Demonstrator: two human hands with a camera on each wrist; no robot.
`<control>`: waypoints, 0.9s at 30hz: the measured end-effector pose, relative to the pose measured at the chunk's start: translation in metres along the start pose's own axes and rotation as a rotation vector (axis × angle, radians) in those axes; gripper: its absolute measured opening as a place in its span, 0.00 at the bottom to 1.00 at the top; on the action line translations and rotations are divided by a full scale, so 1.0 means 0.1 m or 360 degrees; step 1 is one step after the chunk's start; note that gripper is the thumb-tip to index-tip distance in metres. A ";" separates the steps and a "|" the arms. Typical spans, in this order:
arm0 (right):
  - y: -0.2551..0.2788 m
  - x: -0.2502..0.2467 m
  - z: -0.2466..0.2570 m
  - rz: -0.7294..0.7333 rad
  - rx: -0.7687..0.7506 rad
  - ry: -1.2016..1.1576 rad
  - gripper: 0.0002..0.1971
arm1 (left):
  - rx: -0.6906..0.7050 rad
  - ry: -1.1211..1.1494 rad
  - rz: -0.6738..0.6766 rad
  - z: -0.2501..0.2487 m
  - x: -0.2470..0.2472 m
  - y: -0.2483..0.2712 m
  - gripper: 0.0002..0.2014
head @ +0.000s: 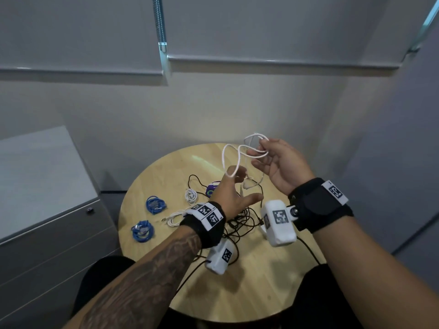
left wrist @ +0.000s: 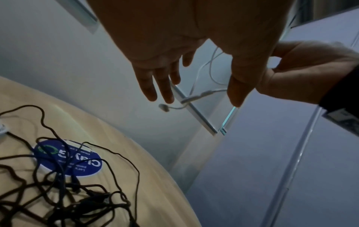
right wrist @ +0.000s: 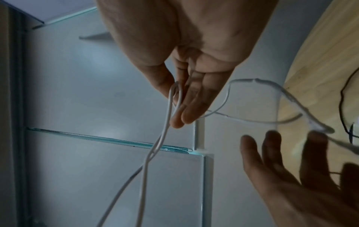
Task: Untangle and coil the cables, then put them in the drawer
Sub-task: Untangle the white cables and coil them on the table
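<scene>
A thin white cable (head: 223, 160) hangs in loose loops above the round wooden table (head: 249, 281). My right hand (head: 260, 153) pinches its gathered loops between thumb and fingers, which the right wrist view shows close up on the white cable (right wrist: 165, 135). My left hand (head: 242, 184) is just below and to the left, fingers spread and straight, with one loop draped over a fingertip. From the left wrist, the left hand (left wrist: 196, 95) shows straight fingers, and the cable's plug ends (left wrist: 194, 98) dangle beyond them. A tangled black cable (head: 240, 222) lies on the table under my hands.
Two blue coiled cables (head: 155, 204) (head: 142, 230) and two white coils (head: 191, 195) (head: 174, 218) lie on the table's left part. A round blue sticker (left wrist: 68, 159) sits under black cable strands. A grey drawer cabinet (head: 47, 222) stands left of the table, shut.
</scene>
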State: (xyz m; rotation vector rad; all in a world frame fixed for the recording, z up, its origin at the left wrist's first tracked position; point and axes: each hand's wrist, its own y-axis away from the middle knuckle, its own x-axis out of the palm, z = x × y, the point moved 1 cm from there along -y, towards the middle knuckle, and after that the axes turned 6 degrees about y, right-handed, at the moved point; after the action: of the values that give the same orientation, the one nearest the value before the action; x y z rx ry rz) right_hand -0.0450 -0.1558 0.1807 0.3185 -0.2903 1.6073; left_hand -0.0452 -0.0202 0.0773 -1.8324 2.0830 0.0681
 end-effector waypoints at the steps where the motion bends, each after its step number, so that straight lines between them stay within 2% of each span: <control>1: 0.01 0.04 -0.03 0.0015 0.0012 -0.0010 0.03 | 0.0033 -0.0104 -0.0051 -0.07 0.00 0.00 0.26; 2: 0.02 0.07 -0.05 0.0024 0.0016 -0.0014 0.03 | 0.0039 -0.0176 -0.0085 -0.12 0.01 0.00 0.16; 4: 0.03 0.10 -0.04 -0.0020 -0.0026 -0.0008 0.03 | 0.0020 -0.0048 -0.0086 -0.15 -0.03 0.01 0.03; 7: -0.01 -0.05 0.04 -0.0301 -0.0095 0.0077 0.02 | -0.0099 0.0309 -0.0026 -0.11 -0.18 0.06 0.07; 9: -0.03 -0.27 0.08 -0.0519 -0.0117 0.0471 0.01 | -0.0241 0.0574 -0.0050 -0.11 -0.37 0.09 0.08; 11: -0.06 -0.51 0.07 -0.0658 -0.0136 0.1029 0.05 | -0.0324 0.0997 -0.0072 -0.16 -0.59 0.09 0.08; 13: -0.08 -0.68 0.00 -0.0593 -0.0149 0.1555 0.09 | -0.0338 0.1329 -0.0024 -0.26 -0.79 0.10 0.09; 15: -0.05 -0.68 -0.12 -0.0320 -0.0147 0.2092 0.12 | -0.0358 0.1421 0.0062 -0.38 -0.91 0.11 0.13; 16: -0.01 -0.61 -0.17 -0.0220 -0.0206 0.2226 0.13 | -0.0353 0.1387 0.0119 -0.46 -0.92 0.12 0.15; 18: 0.13 -0.36 -0.21 0.0028 -0.0356 0.2006 0.14 | -0.0310 0.1265 0.0263 -0.59 -0.88 0.13 0.14; 20: 0.26 -0.05 -0.22 0.0403 -0.0289 0.1490 0.15 | -0.0282 0.1207 0.0322 -0.66 -0.81 0.13 0.13; 22: 0.32 0.12 -0.22 0.0561 -0.0218 0.1255 0.13 | -0.0283 0.1220 0.0250 -0.67 -0.78 0.12 0.11; 23: 0.32 0.15 -0.22 0.0490 -0.0270 0.1260 0.12 | -0.0294 0.1231 0.0205 -0.65 -0.78 0.13 0.11; 25: 0.24 0.11 -0.21 0.0186 -0.0394 0.1341 0.11 | -0.0391 0.1252 0.0189 -0.62 -0.77 0.17 0.12; 27: 0.16 0.06 -0.26 0.0004 -0.0459 0.1288 0.10 | -0.0618 0.1283 0.0342 -0.60 -0.72 0.26 0.12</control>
State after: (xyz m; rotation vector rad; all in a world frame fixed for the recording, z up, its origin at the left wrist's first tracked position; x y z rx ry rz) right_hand -0.0615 -0.1418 0.1592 -0.5517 0.1055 1.5421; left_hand -0.0780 0.0361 0.1497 -2.0628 2.9893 -0.2769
